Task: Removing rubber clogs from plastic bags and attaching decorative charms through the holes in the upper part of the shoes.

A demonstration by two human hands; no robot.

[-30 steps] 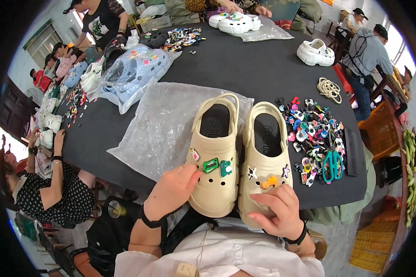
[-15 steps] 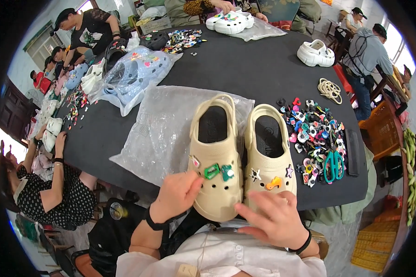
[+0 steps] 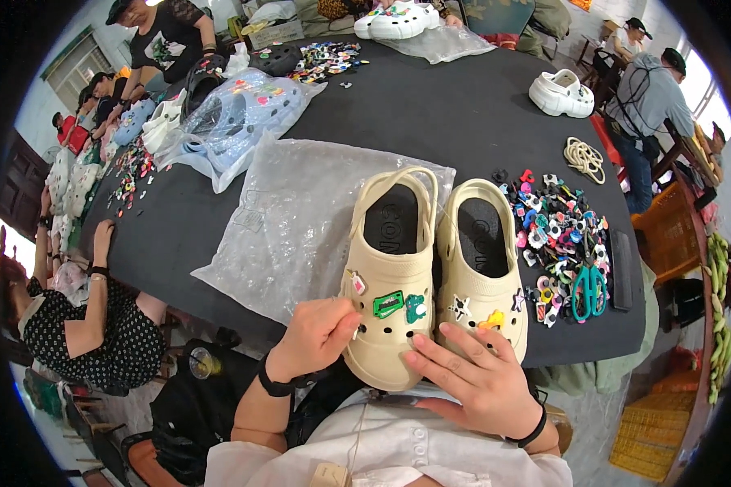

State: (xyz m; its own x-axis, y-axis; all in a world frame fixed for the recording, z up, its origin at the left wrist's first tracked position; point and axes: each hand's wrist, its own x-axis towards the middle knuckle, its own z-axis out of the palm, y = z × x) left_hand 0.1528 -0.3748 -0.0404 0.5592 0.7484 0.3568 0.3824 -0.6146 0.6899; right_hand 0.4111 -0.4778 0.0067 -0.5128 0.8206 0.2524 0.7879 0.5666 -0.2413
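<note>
Looking down from the head camera: two beige clogs sit side by side at the near edge of the dark worktop [image 3: 463, 105], toes toward the person. The left clog [image 3: 391, 276] carries a pink charm, a green rectangular one and a green figure; the right clog [image 3: 481, 268] shows a star and a yellow charm.

The left hand [image 3: 321, 334] is curled up, fingertips pinched together against the left clog's toe by its holes; whether anything small sits in that pinch, I cannot tell. The right hand [image 3: 475, 375] lies open, fingers spread flat over the toes of both clogs, covering the front of the right one.

Just left of the clogs a clear plastic bag [image 3: 300, 219] lies crumpled, tucked partly under the left clog. To the right, a heap of coloured charms [image 3: 556, 235] with teal-handled scissors [image 3: 589, 288] on its near side. Farther right, a coil of cord [image 3: 585, 158], and beyond it a white clog pair [image 3: 560, 93]. Far left, bagged bluish clogs [image 3: 235, 118]. Other people sit around the rim of the worktop.
</note>
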